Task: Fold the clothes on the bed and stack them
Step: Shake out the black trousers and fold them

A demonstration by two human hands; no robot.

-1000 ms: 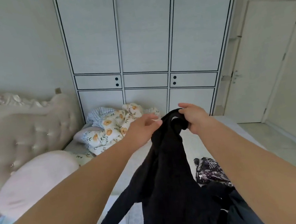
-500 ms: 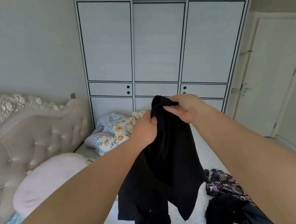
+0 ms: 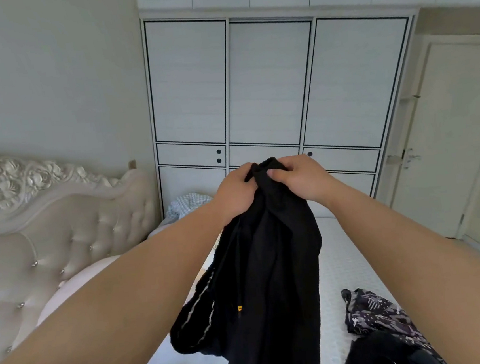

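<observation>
Left hand (image 3: 234, 192) and right hand (image 3: 300, 180) both clench bunched top edge of black garment (image 3: 267, 282), held up over bed (image 3: 341, 254) — rest hangs unfolded. Early stage by appearance: patterned dark garment (image 3: 377, 312) and another dark heap (image 3: 381, 353) lie crumpled on mattress, no folded stack visible. Small yellow tab (image 3: 240, 308) on black garment — no legible writing or brand.

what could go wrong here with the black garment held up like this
Both the left hand and right hand bunch the black garment at one spot, so it may stay twisted and fold unevenly. Its hanging end could also drag across the patterned garment on the bed.
</observation>
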